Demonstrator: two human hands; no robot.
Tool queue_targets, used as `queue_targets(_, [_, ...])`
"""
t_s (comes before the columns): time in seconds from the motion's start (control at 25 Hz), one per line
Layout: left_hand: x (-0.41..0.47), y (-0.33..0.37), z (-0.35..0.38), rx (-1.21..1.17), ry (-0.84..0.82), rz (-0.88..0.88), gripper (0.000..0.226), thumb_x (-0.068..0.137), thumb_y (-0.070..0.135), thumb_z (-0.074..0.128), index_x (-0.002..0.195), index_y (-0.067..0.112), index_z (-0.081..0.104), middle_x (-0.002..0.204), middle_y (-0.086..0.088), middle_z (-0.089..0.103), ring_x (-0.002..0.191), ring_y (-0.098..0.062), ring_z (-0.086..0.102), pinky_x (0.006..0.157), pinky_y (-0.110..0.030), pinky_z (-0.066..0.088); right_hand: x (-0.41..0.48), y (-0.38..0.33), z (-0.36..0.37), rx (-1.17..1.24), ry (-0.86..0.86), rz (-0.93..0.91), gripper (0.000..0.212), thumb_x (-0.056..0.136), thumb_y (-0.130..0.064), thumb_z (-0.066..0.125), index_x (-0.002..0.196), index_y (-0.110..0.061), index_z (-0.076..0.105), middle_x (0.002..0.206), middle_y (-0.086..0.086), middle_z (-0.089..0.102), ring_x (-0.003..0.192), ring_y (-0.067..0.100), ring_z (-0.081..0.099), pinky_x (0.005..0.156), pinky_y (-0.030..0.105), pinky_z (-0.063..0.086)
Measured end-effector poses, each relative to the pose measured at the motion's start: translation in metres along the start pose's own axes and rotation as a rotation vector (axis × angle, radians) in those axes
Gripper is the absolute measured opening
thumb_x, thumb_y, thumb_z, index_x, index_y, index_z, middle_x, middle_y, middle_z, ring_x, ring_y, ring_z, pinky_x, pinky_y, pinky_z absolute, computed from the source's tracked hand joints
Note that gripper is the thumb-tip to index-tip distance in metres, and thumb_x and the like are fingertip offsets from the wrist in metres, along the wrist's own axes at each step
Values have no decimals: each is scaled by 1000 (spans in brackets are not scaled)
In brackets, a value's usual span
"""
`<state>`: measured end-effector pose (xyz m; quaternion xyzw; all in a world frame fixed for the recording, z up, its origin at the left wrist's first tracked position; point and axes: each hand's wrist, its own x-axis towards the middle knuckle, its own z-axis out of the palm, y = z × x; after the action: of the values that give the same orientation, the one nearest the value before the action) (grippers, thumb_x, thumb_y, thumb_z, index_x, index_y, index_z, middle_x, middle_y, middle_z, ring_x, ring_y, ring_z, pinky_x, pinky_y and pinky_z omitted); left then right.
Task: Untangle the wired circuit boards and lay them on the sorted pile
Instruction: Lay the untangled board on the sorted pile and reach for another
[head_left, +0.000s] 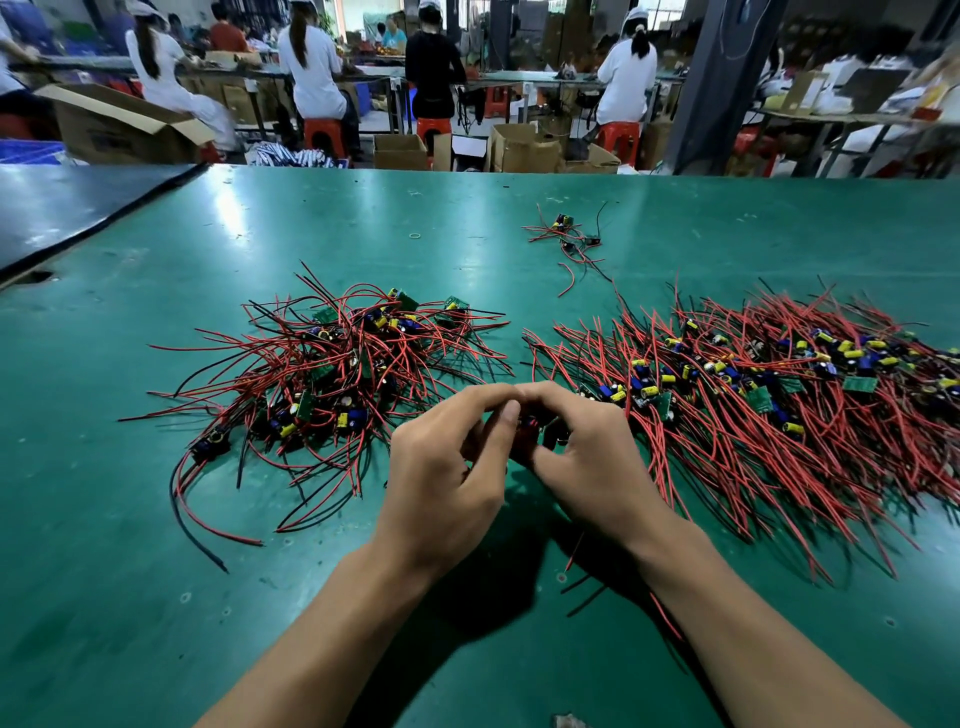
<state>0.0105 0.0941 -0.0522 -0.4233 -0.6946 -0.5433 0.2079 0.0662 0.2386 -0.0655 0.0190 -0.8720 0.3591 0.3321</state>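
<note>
Green table (363, 208): untangling wired board (527, 428) pinched in left hand (447, 467), right hand (592, 462); next, work free, lay onto sorted pile (779, 395), right edge.

A small wired board (531, 432) is pinched between the left hand (447, 478) and right hand (587, 457), between a tangled heap (332, 384) at left and a combed pile (779, 395) at right.

Single head-worn wide view; looks forward and down over the table (156, 623); close above it
</note>
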Motion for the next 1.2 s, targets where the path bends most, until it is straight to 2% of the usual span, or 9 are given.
queue_targets(0.16, [0, -3, 4, -89, 111, -160, 15, 95, 18, 56, 103, 13, 68, 79, 5, 63, 63, -20, 61, 59, -39, 51, 3, -4, -1, 170, 107, 257, 21, 82, -13, 80, 97, -21, 68, 73, -10, 70, 62, 0, 61, 63, 15, 47])
queue_targets(0.32, [5, -12, -1, -55, 268, -252, 19, 98, 17, 48, 108, 15, 64, 102, 0, 62, 96, -18, 60, 83, -40, 50, 11, -2, -14, 491, 232, 482, 14, 90, -16, 72, 96, -15, 59, 83, 5, 76, 62, 13, 63, 59, 28, 49])
queue_targets(0.4, [8, -14, -1, -259, 254, -458, 23, 99, 26, 45, 106, 14, 64, 101, -3, 67, 95, -20, 63, 82, -42, 51, 13, -3, -16, 617, 207, 530, 18, 89, -22, 71, 96, -13, 57, 85, 8, 77, 60, 12, 61, 57, 26, 47])
queue_targets(0.52, [14, -14, -3, -766, 209, -842, 45, 102, 44, 35, 99, 10, 64, 90, -11, 71, 80, -21, 68, 70, -35, 50, 16, -4, -17, 784, 197, 566, 29, 79, -33, 69, 96, -11, 61, 80, 6, 76, 53, 10, 58, 51, 20, 44])
queue_targets(0.6, [16, -13, -5, -943, 181, -971, 56, 101, 53, 28, 99, 9, 62, 88, -16, 73, 75, -24, 70, 65, -30, 52, 18, -4, -17, 858, 215, 593, 30, 79, -35, 65, 96, -10, 65, 77, 4, 73, 50, 9, 56, 48, 20, 41])
queue_targets(0.8, [14, -11, -2, -816, 234, -1044, 18, 101, 27, 45, 105, 11, 51, 67, -6, 64, 48, -19, 56, 48, -26, 41, 18, -7, -14, 946, 192, 685, 44, 85, -51, 53, 101, -13, 69, 87, 8, 75, 53, 8, 50, 50, 17, 39])
queue_targets(0.92, [16, -12, -6, -880, 114, -1141, 20, 98, 29, 50, 97, 10, 56, 60, -1, 54, 45, -15, 50, 44, -22, 42, 18, -9, -18, 1032, 92, 705, 46, 87, -54, 49, 95, -19, 77, 91, 5, 75, 59, 7, 53, 54, 18, 41])
queue_targets(1.08, [15, -6, -3, -972, -194, -1086, 28, 86, 38, 62, 91, 12, 70, 75, -8, 70, 57, -18, 67, 55, -25, 55, 12, -14, -13, 984, -121, 635, 44, 92, -53, 54, 107, -19, 77, 93, 0, 74, 70, 9, 61, 61, 23, 49])
queue_targets(1.2, [11, -3, 2, -1033, -288, -1028, 44, 76, 39, 69, 108, 9, 69, 92, -15, 74, 68, -21, 72, 64, -30, 59, 8, -18, -10, 879, -184, 570, 38, 100, -41, 53, 113, -11, 72, 81, -6, 72, 65, 3, 62, 54, 16, 48])
